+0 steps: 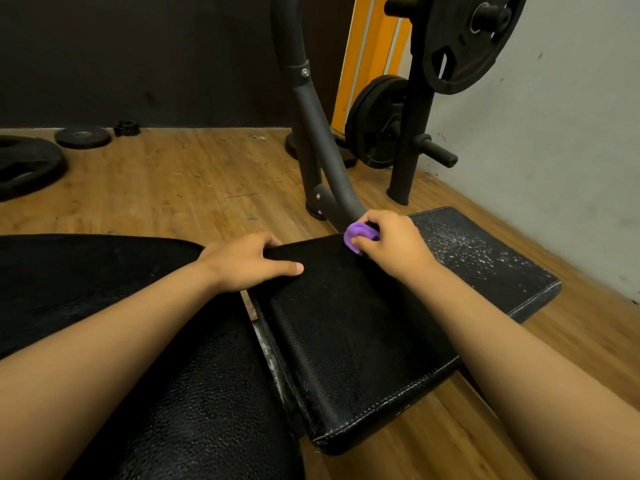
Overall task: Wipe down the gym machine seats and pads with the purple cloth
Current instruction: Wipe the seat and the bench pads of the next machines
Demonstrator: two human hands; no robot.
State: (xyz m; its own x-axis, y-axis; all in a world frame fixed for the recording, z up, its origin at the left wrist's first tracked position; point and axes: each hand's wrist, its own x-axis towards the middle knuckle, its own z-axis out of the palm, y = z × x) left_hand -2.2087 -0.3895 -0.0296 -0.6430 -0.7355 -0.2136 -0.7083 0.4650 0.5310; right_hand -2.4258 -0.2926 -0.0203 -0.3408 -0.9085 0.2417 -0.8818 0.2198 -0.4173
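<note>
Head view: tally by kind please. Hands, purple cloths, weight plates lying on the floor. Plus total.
Hands: 2, left hand gripping the pad edge, right hand holding the cloth
Purple cloth: 1
Weight plates on the floor: 2, large plate and small plate
Total: 5

The bench [363, 341] has two black, grained pads with pale stitching: a seat pad [346, 317] on the right and a wider pad [138, 358] on the left. White specks dot the seat pad's far right end. The left hand [249, 263] holds its far-left corner. The right hand [391, 242] presses a bunched purple cloth [358, 234] at the far edge. On the wooden floor [194, 174] lie a large weight plate [24, 168], a small plate [83, 137] and a collar [126, 128].
</note>
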